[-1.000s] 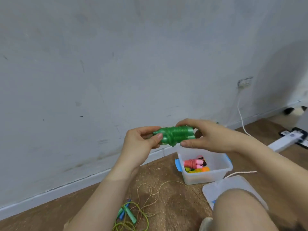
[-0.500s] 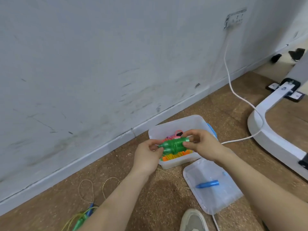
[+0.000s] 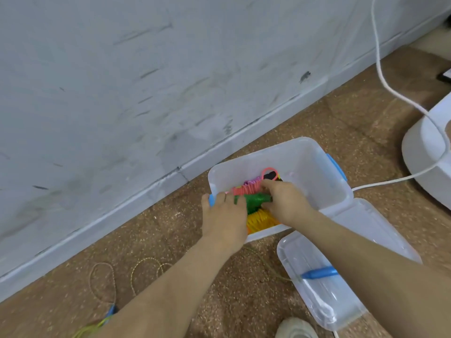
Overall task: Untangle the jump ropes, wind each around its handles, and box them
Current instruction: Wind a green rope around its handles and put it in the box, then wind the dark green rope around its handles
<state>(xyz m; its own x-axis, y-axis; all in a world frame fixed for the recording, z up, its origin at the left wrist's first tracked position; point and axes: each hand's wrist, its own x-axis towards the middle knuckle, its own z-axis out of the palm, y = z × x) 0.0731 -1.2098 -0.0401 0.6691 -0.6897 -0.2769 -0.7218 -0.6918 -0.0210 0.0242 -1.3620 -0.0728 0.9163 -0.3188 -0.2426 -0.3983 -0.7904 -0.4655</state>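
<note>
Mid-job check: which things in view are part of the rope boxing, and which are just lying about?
Job: green wound jump rope, held by left hand and right hand; pink wound rope; yellow wound rope; clear plastic box; clear plastic lid; loose gold rope on floor.
Lying about: white cable; white curved base; pale shoe.

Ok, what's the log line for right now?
step: boxing | left hand, right hand: holding green rope in box | lid: off, on floor
</note>
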